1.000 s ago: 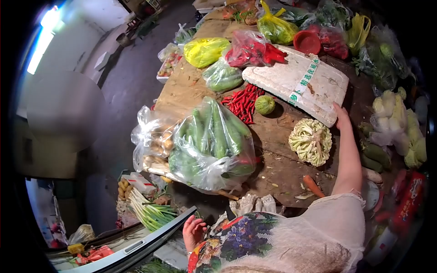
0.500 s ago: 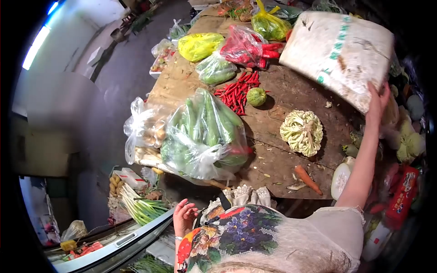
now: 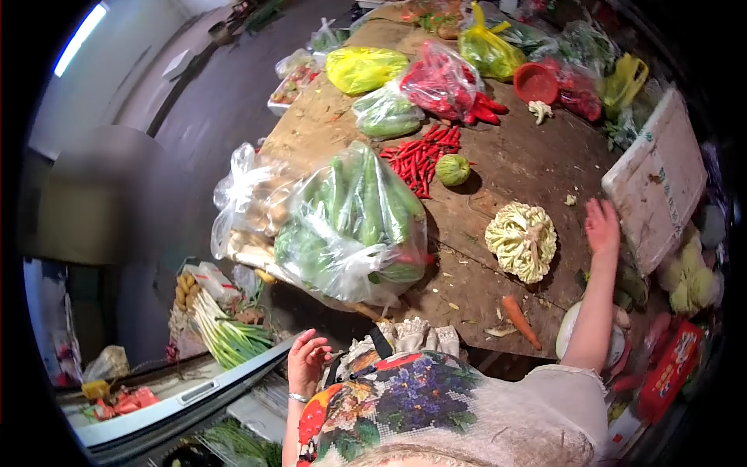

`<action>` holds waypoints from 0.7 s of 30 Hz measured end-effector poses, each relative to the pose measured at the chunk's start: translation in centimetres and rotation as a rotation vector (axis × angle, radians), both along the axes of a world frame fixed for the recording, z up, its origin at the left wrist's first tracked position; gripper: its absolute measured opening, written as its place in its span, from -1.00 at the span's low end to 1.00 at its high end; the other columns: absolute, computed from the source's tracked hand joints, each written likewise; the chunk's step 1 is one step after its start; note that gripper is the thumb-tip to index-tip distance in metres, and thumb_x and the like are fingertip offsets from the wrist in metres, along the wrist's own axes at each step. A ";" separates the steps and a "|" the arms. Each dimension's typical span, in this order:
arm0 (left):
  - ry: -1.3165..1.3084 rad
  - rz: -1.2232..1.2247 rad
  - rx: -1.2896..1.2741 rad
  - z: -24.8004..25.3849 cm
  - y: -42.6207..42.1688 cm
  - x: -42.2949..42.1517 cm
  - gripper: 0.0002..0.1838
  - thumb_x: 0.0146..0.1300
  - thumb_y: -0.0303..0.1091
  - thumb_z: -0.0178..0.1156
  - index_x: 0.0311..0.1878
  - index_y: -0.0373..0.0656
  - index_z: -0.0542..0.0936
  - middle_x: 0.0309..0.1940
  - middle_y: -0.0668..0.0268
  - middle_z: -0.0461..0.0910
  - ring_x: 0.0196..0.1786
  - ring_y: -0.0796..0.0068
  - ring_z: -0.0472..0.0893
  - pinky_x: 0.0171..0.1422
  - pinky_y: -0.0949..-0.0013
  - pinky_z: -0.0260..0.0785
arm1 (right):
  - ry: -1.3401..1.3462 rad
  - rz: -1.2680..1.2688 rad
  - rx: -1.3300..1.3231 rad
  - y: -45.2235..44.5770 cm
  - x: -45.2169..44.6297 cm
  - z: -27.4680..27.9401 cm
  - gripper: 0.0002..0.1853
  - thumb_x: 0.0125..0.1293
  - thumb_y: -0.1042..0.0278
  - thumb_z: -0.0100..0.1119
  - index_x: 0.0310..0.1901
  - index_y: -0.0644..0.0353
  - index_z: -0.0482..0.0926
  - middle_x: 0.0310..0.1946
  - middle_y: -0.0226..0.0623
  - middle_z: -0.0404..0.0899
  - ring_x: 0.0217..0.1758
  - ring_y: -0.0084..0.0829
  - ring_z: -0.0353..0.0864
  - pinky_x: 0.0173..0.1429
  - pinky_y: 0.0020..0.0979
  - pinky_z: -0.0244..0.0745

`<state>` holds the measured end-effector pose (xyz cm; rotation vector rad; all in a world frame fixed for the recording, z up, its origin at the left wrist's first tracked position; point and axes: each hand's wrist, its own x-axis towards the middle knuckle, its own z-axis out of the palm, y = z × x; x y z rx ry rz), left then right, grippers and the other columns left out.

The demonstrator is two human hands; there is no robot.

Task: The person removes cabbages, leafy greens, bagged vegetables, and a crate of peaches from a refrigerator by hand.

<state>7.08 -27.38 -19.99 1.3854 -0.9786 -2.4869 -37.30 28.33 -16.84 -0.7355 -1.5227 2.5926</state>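
Observation:
A white foam lid (image 3: 657, 175), dirt-stained and marked with a line of green print, stands tilted at the right side of the table. My right hand (image 3: 601, 226) is beside its left lower edge, fingers stretched out and holding nothing; whether it touches the lid I cannot tell. To the left of that hand sits a cauliflower (image 3: 521, 243), with a carrot (image 3: 520, 321) nearer to me. My left hand (image 3: 308, 359) hangs by my waist in front of the table, its fingers loosely bent and apart with nothing in them.
On the wooden table (image 3: 459, 257) lie a big bag of green vegetables (image 3: 354, 226), red chillies (image 3: 424, 158), a round green squash (image 3: 452, 170) and a red bowl (image 3: 535, 83). Bagged produce lines the far edge. Spring onions (image 3: 226, 331) are at lower left.
The foam lid has moved right and tipped up on the table's right side, uncovering the red bowl and bags. My right hand has let go of it and shifted left. My left hand barely moved.

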 end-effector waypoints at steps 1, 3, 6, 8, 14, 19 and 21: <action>0.003 0.004 -0.011 -0.2 0.1 0.5 -0.67 0.27 -0.46 0.10 0.10 -0.22 0.43 -0.25 0.13 0.64 -0.29 0.30 0.65 -0.31 0.33 0.52 | 0.026 0.171 -0.011 -3.6 0.2 0.4 -0.59 0.36 0.25 0.09 0.21 0.13 0.44 0.04 -0.22 0.54 -0.02 -0.41 0.56 -0.14 -0.49 0.38; -0.001 0.035 -0.026 -0.2 0.5 1.4 -0.67 0.27 -0.46 0.11 0.10 -0.23 0.44 -0.25 0.13 0.64 -0.29 0.31 0.65 -0.31 0.34 0.52 | 0.100 0.446 -0.050 -8.9 -0.6 -0.2 -0.60 0.37 0.30 0.07 0.21 0.20 0.42 -0.08 -0.25 0.58 -0.08 -0.48 0.55 -0.12 -0.52 0.39; -0.071 0.064 -0.068 -0.2 1.1 3.2 -0.68 0.29 -0.43 0.10 0.11 -0.22 0.43 -0.24 0.13 0.63 -0.26 0.28 0.66 -0.29 0.31 0.54 | 0.070 0.678 0.036 -18.1 -1.4 1.3 -0.62 0.38 0.32 0.05 0.19 0.22 0.42 -0.15 -0.28 0.61 -0.13 -0.50 0.56 -0.11 -0.52 0.40; -0.074 0.131 -0.073 -0.4 1.7 4.4 -0.66 0.28 -0.43 0.12 0.12 -0.24 0.44 -0.24 0.14 0.63 -0.28 0.33 0.66 -0.29 0.35 0.53 | 0.171 0.944 0.162 -24.4 -0.7 2.5 -0.62 0.37 0.34 0.05 0.18 0.25 0.42 -0.17 -0.29 0.62 -0.16 -0.52 0.56 -0.11 -0.53 0.40; -0.076 0.382 -0.107 0.2 4.8 10.2 -0.66 0.30 -0.38 0.13 0.13 -0.22 0.46 -0.21 0.18 0.64 -0.26 0.46 0.65 -0.21 0.41 0.54 | 0.339 1.501 0.279 -39.4 6.3 3.5 -0.62 0.30 0.40 0.10 0.14 0.29 0.45 -0.16 -0.32 0.58 -0.13 -0.47 0.53 0.00 -0.45 0.41; -0.073 0.616 -0.161 0.2 7.0 17.3 -0.67 0.30 -0.38 0.14 0.11 -0.22 0.46 -0.22 0.20 0.62 -0.28 0.47 0.66 -0.26 0.50 0.54 | 0.403 2.073 0.323 -48.0 15.8 3.7 -0.61 0.25 0.47 0.12 0.14 0.28 0.47 -0.20 -0.23 0.60 -0.14 -0.41 0.54 0.03 -0.41 0.40; -0.088 0.726 -0.186 0.3 7.7 20.5 -0.68 0.30 -0.37 0.15 0.09 -0.21 0.47 -0.23 0.20 0.63 -0.30 0.48 0.66 -0.28 0.49 0.53 | 0.317 2.214 0.315 -50.3 20.8 3.9 -0.60 0.25 0.47 0.10 0.14 0.28 0.47 -0.18 -0.28 0.62 -0.16 -0.46 0.56 -0.01 -0.44 0.40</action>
